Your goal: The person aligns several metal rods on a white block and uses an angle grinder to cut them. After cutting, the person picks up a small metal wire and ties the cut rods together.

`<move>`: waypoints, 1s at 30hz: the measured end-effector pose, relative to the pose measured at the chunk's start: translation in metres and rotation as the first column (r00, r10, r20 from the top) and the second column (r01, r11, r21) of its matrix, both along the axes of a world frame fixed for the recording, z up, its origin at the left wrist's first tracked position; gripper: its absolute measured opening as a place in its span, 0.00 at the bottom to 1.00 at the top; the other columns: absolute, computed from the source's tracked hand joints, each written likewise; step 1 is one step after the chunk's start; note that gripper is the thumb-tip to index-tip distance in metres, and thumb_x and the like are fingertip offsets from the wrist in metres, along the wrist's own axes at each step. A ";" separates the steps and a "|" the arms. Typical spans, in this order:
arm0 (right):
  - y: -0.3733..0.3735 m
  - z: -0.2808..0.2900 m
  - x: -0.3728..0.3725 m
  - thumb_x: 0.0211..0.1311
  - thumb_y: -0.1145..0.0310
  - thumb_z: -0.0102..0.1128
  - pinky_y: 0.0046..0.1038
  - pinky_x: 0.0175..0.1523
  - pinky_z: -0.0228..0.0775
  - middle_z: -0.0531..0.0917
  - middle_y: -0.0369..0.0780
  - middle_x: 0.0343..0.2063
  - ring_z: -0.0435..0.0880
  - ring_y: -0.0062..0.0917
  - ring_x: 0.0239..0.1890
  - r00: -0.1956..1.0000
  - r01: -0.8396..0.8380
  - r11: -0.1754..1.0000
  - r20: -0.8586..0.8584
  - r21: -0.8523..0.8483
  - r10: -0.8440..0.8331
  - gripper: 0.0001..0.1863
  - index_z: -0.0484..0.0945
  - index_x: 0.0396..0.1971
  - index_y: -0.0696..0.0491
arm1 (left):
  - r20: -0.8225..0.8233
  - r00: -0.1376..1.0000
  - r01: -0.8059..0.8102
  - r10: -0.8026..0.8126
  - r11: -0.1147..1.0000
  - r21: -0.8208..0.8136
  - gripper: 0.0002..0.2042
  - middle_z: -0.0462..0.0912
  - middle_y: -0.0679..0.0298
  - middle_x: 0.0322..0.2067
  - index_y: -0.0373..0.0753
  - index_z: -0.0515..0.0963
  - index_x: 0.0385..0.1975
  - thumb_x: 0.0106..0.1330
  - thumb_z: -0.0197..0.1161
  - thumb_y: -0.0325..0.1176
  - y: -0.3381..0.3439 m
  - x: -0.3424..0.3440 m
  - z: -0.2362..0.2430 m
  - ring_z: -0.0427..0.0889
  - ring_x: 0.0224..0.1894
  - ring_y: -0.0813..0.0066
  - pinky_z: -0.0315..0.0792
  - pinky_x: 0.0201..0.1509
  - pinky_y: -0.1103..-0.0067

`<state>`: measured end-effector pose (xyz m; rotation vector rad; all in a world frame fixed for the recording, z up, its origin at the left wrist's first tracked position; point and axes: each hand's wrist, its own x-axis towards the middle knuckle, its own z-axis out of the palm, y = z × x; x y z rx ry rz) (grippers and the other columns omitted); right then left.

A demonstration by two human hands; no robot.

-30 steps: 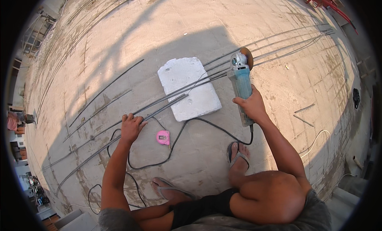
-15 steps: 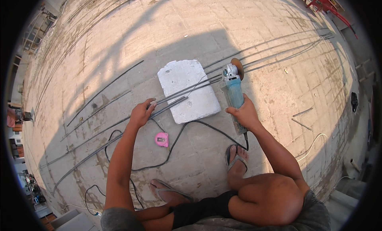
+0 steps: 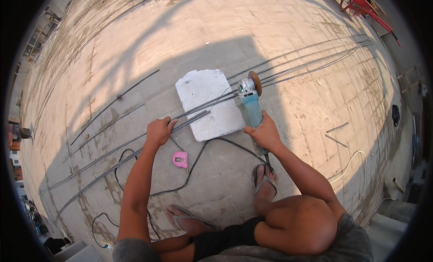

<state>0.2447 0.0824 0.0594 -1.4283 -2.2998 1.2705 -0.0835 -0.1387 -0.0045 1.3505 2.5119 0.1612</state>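
My left hand (image 3: 158,131) is closed round thin steel rods (image 3: 191,111) that lie across a white block (image 3: 209,104) with rough edges. In my right hand (image 3: 264,132) is a teal angle grinder (image 3: 249,109), gripped by its body. Its brown disc (image 3: 255,83) stands upright just beyond the block's right edge, over or beside the rods there; whether it touches them I cannot tell. From the grinder's rear a black cord (image 3: 234,146) runs back past my feet. A pink tape measure (image 3: 180,159) lies on the ground between my left forearm and the cord.
More loose rods (image 3: 117,102) lie on the paved ground at the left. Two short rod pieces (image 3: 337,140) and a pale cable (image 3: 356,165) are on the right. A red wheelbarrow (image 3: 363,7) stands at the far right. My sandalled feet (image 3: 265,183) are close to the cord.
My right hand has brought the grinder left, nearer the block, with its disc slightly lower in view. My left hand stays on the rods. The whole view has shifted a little.
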 end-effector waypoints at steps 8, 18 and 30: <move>-0.028 0.002 -0.032 0.48 0.57 0.74 0.44 0.56 0.78 0.85 0.58 0.45 0.86 0.51 0.50 0.994 -0.070 0.993 0.083 -0.090 0.078 0.44 0.68 0.62 0.66 | -0.042 0.997 0.067 -0.067 0.998 -0.009 0.25 0.84 0.44 0.26 0.38 0.80 0.32 0.77 0.52 0.56 0.002 -0.003 -0.007 0.84 0.34 0.39 0.75 0.39 0.52; -0.039 0.006 -0.033 0.49 0.57 0.74 0.44 0.57 0.79 0.85 0.58 0.47 0.86 0.50 0.51 0.992 -0.018 0.995 0.121 -0.100 0.030 0.44 0.67 0.63 0.66 | -0.014 0.998 0.064 -0.064 0.998 -0.028 0.25 0.84 0.42 0.28 0.38 0.80 0.32 0.76 0.53 0.56 0.001 -0.009 -0.010 0.84 0.36 0.36 0.76 0.41 0.51; -0.037 -0.001 -0.033 0.48 0.58 0.75 0.44 0.57 0.79 0.85 0.58 0.46 0.86 0.52 0.50 0.992 0.015 0.993 0.126 -0.117 -0.001 0.41 0.69 0.60 0.64 | -0.033 0.995 0.095 -0.095 0.995 -0.015 0.25 0.83 0.41 0.27 0.37 0.80 0.31 0.76 0.53 0.56 -0.001 -0.011 -0.012 0.83 0.35 0.37 0.75 0.40 0.51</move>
